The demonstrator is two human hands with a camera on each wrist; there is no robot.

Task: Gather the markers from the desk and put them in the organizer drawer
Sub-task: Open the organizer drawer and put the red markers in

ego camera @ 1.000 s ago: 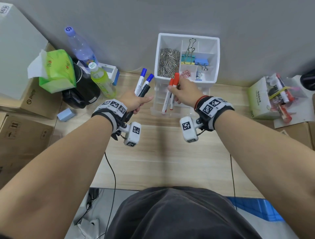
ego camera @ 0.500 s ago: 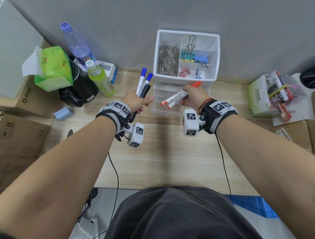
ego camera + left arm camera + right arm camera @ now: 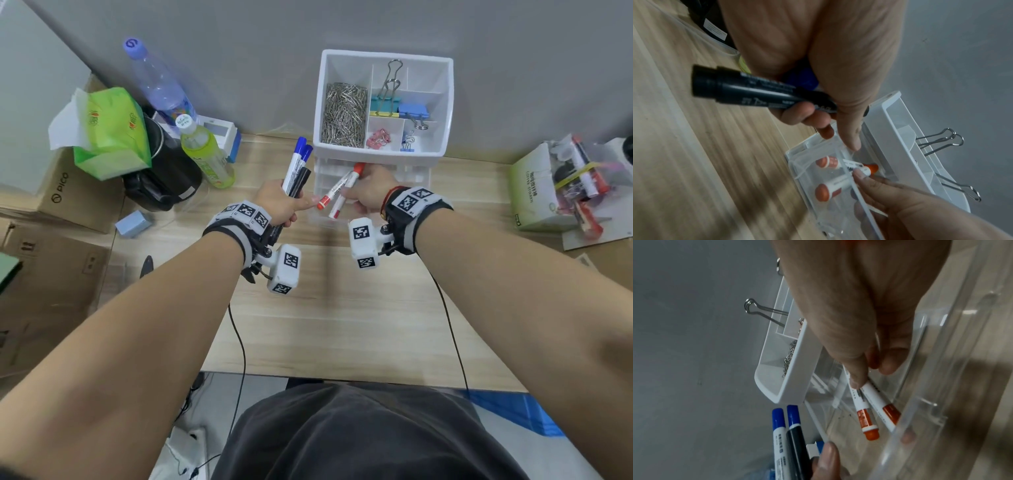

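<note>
Wooden desk (image 3: 342, 325), green bottle (image 3: 205, 157), tissue pack (image 3: 109, 133)

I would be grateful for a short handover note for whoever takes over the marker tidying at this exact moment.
Left hand: grips two blue markers and a black marker, upright, beside the organizer.
Right hand: pinches two red markers, lowered into the open clear drawer, not yet released.
Done: all five markers seen here are off the desk and in hand; the drawer is pulled out.
Left: release the red pair, put in the blue and black markers, probably push the drawer shut.
</note>
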